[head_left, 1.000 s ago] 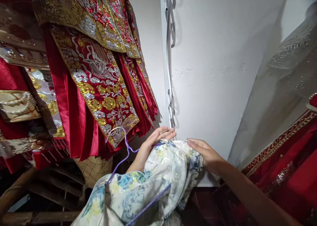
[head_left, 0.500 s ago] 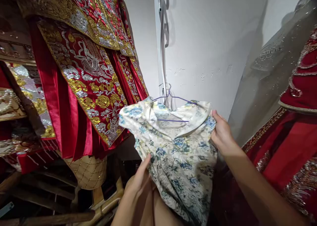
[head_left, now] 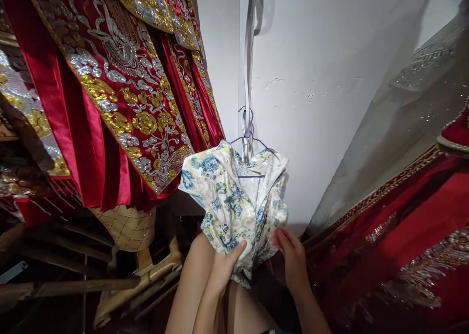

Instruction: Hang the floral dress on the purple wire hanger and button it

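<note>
A white blouse (head_left: 229,197) with blue and green flowers hangs in front of me on a thin purple wire hanger (head_left: 246,138). Its collar is spread into an open V, and its lower part is bunched up. My left hand (head_left: 225,270) grips the blouse low on its front, thumb on top, the other fingers hidden behind the cloth. On the opposite side, my right hand (head_left: 293,256) is closed with its fingertips at the blouse's side edge, slightly blurred. The hanger's hook is beside a pale vertical strip (head_left: 249,46) on the wall.
To the left hangs a red costume (head_left: 146,124) embroidered in gold and silver, over a tan quilted form (head_left: 128,226) and a wooden chair (head_left: 146,285). Another red beaded garment (head_left: 421,226) and sheer fabric (head_left: 388,114) are on the right. Behind is a white wall (head_left: 304,46).
My right hand has left the shoulder of the blouse and moved down and left to its side edge. The blouse has narrowed and gathered upward, with my left hand still on it.
</note>
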`<state>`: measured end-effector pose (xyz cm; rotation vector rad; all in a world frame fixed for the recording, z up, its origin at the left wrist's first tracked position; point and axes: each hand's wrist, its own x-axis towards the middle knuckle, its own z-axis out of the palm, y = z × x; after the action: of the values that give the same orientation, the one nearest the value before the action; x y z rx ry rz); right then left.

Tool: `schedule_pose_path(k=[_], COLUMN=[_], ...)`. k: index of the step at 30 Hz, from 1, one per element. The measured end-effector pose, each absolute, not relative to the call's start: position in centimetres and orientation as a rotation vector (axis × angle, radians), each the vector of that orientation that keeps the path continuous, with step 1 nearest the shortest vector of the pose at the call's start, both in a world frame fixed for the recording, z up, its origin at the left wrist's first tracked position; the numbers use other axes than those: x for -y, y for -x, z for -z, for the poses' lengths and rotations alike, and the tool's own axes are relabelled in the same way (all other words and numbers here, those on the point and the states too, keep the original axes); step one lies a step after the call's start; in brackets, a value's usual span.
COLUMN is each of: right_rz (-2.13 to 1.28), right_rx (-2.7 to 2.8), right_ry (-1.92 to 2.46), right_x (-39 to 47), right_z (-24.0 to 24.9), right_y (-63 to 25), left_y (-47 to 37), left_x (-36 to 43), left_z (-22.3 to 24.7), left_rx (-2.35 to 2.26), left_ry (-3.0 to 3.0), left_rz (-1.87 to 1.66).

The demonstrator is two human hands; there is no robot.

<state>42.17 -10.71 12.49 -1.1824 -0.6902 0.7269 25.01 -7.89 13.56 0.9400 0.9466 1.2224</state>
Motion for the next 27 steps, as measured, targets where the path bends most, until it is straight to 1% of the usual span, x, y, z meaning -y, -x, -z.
schedule_pose_path(k=[2, 5, 9, 13, 16, 21, 24, 27], right_rz=[-0.856, -0.798, -0.755, -0.863, -0.958, -0.988, -0.987, -1.003], right_rx=[0.853, 0.963, 0.994, 1.002, 0.922, 0.755, 0.728, 0.776], right_ry=[1.146, 1.195, 1.235, 1.201, 1.134, 1.014, 1.005, 1.018], right_x=[9.8, 8.2, 7.2, 7.8, 8.4, 8.7, 8.9, 9.2], right_z=[-14.3, -16.6, -16.0, -15.5, -16.2, -16.5, -16.3, -16.5], right_y=[-40.7, -39.4, -38.5, -38.3, -38.1, -37.5, -37.2, -36.6], left_y=[-25.0, -24.7, -24.0, -23.7, -23.4, -23.7, -24.9, -26.4], left_x=[8.0, 8.3, 8.8, 8.5, 7.4, 7.2, 8.3, 8.6], left_z=[-14.0, -14.5, -14.5, -13.6, -12.1, -9.8, -10.5, -12.2], left_rx=[-0.961, -0.966, -0.939, -0.892, -0.961, -1.393, -1.489, -1.308], left_ry=[-0.958, -0.968, -0.971, -0.885, -0.821, -1.093, -1.326, -1.488], left_rz=[-1.203, -1.157, -1.119, -1.093, -1.191, -1.51, -1.631, -1.525])
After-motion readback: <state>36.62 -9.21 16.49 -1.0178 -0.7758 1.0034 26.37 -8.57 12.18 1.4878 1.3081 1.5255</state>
